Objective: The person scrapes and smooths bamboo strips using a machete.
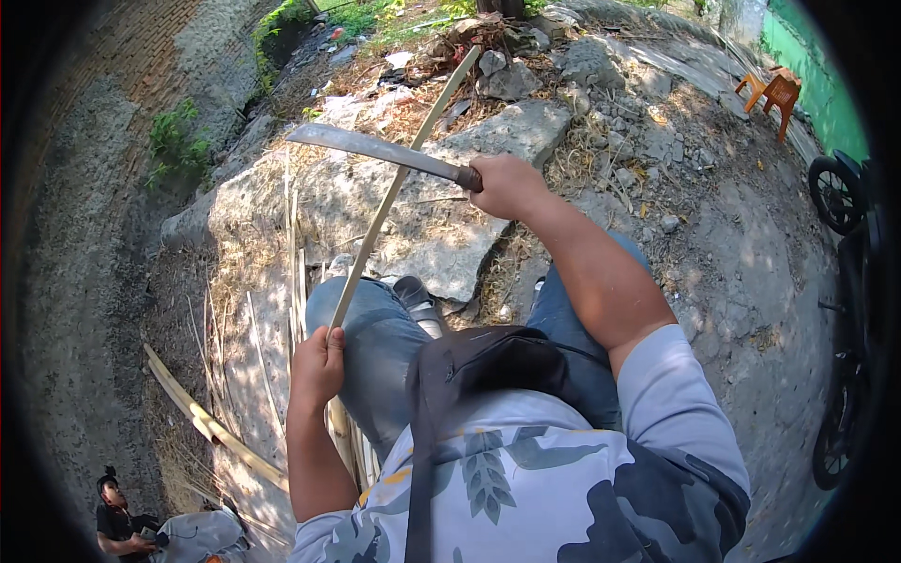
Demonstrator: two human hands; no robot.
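My right hand (507, 186) is closed round the dark handle of a machete (375, 150), its broad blade pointing left. Beyond my left knee, my left hand (319, 364) grips the near end of a long, pale bamboo strip (374, 230). The strip slants up and away to the right. It crosses the machete blade near the blade's middle, and the blade appears to lie over it; whether the two touch I cannot tell. Both knees are bent, with a broken concrete slab (450, 258) in front of them.
Split bamboo lengths (211, 422) and thin strips lie on the ground at my left. A brick wall (122, 66) rises on the left. Rubble (511, 80) lies ahead. An orange plastic chair (781, 94) and a motorcycle (849, 281) stand at right. Another person (117, 516) is at lower left.
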